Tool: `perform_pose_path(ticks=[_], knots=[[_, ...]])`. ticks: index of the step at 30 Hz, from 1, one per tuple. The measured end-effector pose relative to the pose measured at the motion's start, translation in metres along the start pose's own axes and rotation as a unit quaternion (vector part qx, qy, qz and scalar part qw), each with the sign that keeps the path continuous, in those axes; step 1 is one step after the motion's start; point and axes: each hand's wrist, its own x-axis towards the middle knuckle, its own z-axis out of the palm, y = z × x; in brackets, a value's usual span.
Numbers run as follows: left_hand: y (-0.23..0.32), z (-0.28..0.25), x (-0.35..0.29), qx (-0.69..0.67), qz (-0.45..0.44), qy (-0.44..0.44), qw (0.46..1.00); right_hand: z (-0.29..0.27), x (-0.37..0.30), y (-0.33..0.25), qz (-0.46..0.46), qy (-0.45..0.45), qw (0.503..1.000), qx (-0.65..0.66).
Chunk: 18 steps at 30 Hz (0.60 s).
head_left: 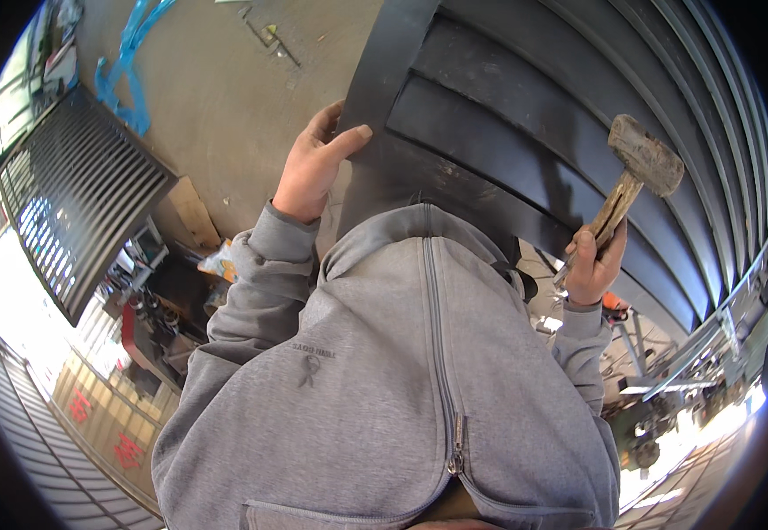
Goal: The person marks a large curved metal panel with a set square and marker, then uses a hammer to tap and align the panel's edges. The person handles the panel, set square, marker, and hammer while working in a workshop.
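My left hand (315, 166) grips the left edge of a large dark louvred metal panel (481, 119), its thumb on top and the other fingers out of sight under the edge. In my right hand (597, 265) is a hammer (649, 157) with a blocky, worn head and a rough wooden handle. The handle slants up and to the right, so the head hangs over the panel's slats, where a shadow falls. From this view I cannot tell whether the head touches the metal.
A second slatted panel (83, 194) leans at the left. Blue plastic sheeting (128, 88) lies on the concrete floor (225, 79) at the upper left. Tools and clutter (167, 305) crowd the lower left. Metal stands and machinery (666, 389) fill the lower right.
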Motion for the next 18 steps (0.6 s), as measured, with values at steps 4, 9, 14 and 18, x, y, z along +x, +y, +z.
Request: perform_pose_path(ticks=[4,9,14,18], knots=[[0.027,-0.009,0.015,0.071,-0.015,-0.097,0.993,0.039,-0.030,-0.022,0.032,0.086,0.995,0.032],[0.050,-0.018,0.035,0.141,-0.055,-0.169,0.974,0.115,-0.087,-0.056,0.098,0.165,0.978,0.085],[0.063,-0.021,0.046,0.192,-0.076,-0.225,0.952,0.160,-0.127,-0.074,0.149,0.204,0.956,0.152],[0.070,-0.020,0.050,0.208,-0.085,-0.250,0.942,0.173,-0.142,-0.074,0.178,0.231,0.942,0.169]])
